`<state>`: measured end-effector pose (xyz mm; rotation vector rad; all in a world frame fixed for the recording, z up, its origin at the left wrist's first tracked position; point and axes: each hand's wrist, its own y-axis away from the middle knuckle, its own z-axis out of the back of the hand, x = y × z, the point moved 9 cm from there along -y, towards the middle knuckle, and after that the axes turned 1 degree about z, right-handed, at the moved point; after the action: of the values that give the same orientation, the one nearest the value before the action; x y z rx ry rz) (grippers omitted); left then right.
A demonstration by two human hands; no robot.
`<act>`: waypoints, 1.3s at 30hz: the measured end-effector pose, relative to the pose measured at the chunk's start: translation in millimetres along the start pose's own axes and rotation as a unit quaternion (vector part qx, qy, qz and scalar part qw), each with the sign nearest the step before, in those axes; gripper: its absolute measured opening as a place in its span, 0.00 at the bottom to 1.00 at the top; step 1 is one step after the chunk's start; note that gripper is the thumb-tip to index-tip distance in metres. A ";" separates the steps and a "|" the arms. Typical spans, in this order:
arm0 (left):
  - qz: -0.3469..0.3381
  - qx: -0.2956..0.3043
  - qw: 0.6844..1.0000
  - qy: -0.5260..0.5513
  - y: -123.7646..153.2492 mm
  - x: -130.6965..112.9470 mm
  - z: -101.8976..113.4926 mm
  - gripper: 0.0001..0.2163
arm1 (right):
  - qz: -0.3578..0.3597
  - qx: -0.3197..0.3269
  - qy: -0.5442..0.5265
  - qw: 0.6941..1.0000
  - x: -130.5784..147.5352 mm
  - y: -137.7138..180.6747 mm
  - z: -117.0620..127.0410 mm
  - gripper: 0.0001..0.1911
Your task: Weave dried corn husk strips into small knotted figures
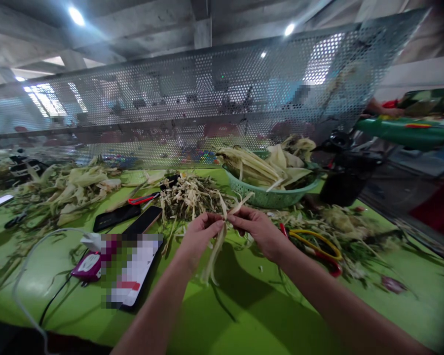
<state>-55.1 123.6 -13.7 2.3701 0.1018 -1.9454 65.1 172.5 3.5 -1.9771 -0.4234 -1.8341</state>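
Observation:
Both my hands pinch a pale corn husk strip (217, 251) above the green table (244, 315). The strip's ends stick up past my fingers, and a longer tail hangs below them. My left hand (203, 229) grips it from the left with thumb and forefinger. From the other side, my right hand (257, 229) closes on it near a crossing or knot, partly hidden by the fingertips. Just behind my hands lies a heap of small knotted husk pieces (188, 195). Scissors with yellow and red handles (318, 244) rest beside my right forearm.
A green basket (274, 197) holds dry corn husks (251, 165). Phones (142, 222), a purple device (87, 266) with cables, and a red cutter (142, 199) lie on the left. Loose husks (81, 182) cover the far left. A perforated metal panel (170, 108) stands behind; a black container (342, 180) is at right.

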 end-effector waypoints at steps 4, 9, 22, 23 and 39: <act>0.004 -0.007 1.000 0.002 -2.2 0.9 0.0 0.13 | 0.008 -0.013 0.013 1.000 0.8 0.3 1.6 0.11; 0.022 -0.010 1.000 0.009 -2.3 6.9 -2.0 0.11 | 0.032 -0.014 0.019 0.999 1.0 0.0 1.1 0.12; -0.057 -0.023 0.995 -0.074 -6.7 4.2 -2.9 0.06 | 0.216 -0.006 0.239 0.947 33.6 13.9 -7.6 0.05; -0.060 -0.010 0.996 -0.066 -6.2 2.5 -5.7 0.06 | 0.212 -0.012 0.234 0.949 34.3 13.4 -6.1 0.05; -0.014 -0.061 0.997 0.052 -7.4 13.6 19.2 0.11 | 0.112 -0.198 0.377 0.898 40.9 71.8 124.7 0.16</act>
<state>-71.9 129.1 -30.9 2.4016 0.2522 -1.7723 212.1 168.8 31.3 -1.2653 0.4270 -2.4520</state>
